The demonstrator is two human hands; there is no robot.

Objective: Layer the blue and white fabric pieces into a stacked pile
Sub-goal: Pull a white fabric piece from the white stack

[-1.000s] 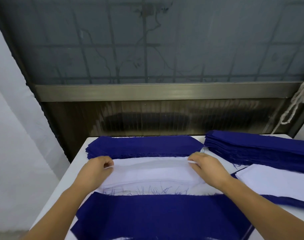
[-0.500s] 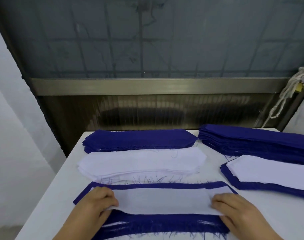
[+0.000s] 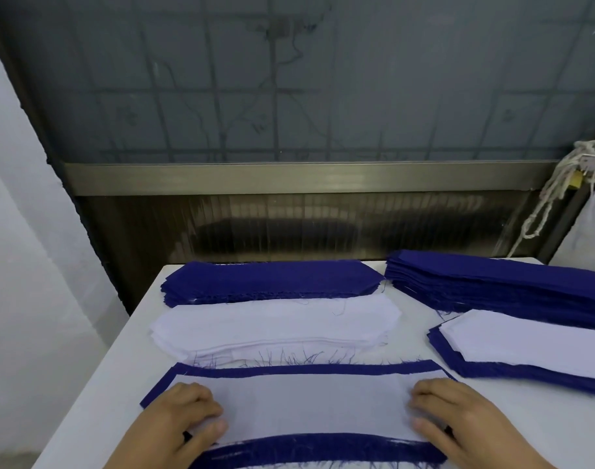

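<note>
White piece (image 3: 309,406) lay flat on a blue piece (image 3: 299,369) at the 6 o'clock edge of the table (image 3: 96,394), blue border showing along its far and near sides. Left hand (image 3: 184,418) rested on the white piece's 9 o'clock end, fingers bent and close together, thumb lying on the cloth; whether it pinched the edge could not be told. Right hand (image 3: 458,418) rested likewise on the 3 o'clock end, fingers together, thumb on the cloth. At 12 o'clock from this pair sat a white stack (image 3: 272,324), and just beyond it a blue stack (image 3: 272,280). At 2 o'clock stood a taller blue pile (image 3: 492,286). At 3 o'clock lay a layered pile (image 3: 539,346), white uppermost, blue edges showing beneath. A knotted cord (image 3: 560,194) hung at the far right.
</note>
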